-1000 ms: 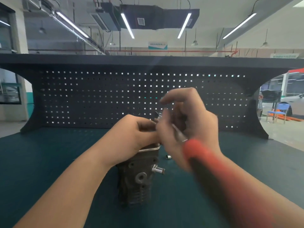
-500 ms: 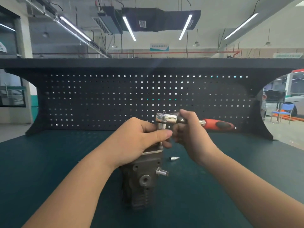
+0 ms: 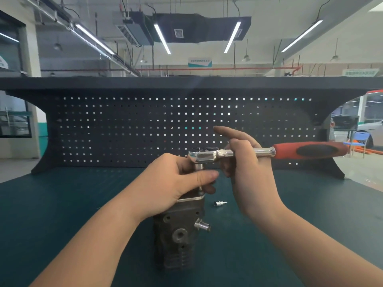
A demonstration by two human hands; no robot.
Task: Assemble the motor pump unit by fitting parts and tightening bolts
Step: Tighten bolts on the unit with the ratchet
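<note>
A dark cast pump body (image 3: 179, 235) stands upright on the green bench mat (image 3: 62, 214), with a silver fitting (image 3: 202, 226) sticking out of its right side. My left hand (image 3: 176, 183) grips the top of the body and pinches the socket under the ratchet head. A ratchet wrench (image 3: 269, 152) with a red and black handle lies level above the body, its handle pointing right. My right hand (image 3: 246, 160) holds the chrome shaft next to the head, index finger raised. The bolt under the socket is hidden by my left hand.
A small silver socket or fitting (image 3: 220, 203) lies on the mat just right of the pump body. A dark pegboard back panel (image 3: 165, 129) closes off the rear of the bench. Beyond the bench on the right are a blue chair (image 3: 360, 139) and a car.
The wrench swung from pointing at me to level with its handle to the right, seated on top of the pump body. My right hand slid to the shaft and lifted its index finger.
</note>
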